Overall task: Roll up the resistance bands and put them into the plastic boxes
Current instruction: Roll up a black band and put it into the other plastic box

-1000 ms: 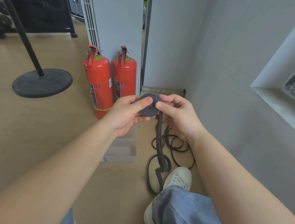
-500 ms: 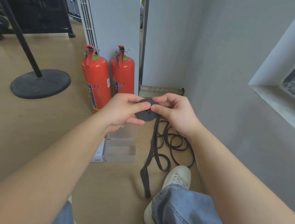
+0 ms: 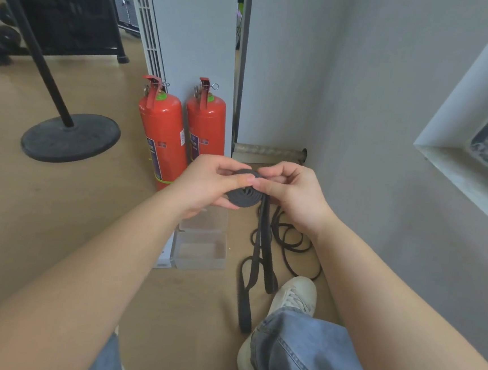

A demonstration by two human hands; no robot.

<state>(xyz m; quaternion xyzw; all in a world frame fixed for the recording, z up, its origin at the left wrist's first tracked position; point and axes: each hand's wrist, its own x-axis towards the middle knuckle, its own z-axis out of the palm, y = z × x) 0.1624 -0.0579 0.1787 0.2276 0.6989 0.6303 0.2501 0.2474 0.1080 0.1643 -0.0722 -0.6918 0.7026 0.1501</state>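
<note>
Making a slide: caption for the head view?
Left hand and right hand grip a partly rolled black resistance band above clear plastic boxes, its tail hanging down.

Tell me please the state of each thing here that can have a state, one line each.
Resistance band: partly rolled into a flat coil, the rest hanging to the floor.
Left hand: grips the coil.
Right hand: pinches the coil.
Other bands: loose on the floor, unrolled.
Plastic box: on the floor, no band visible inside.
Fire extinguishers: upright.
</note>
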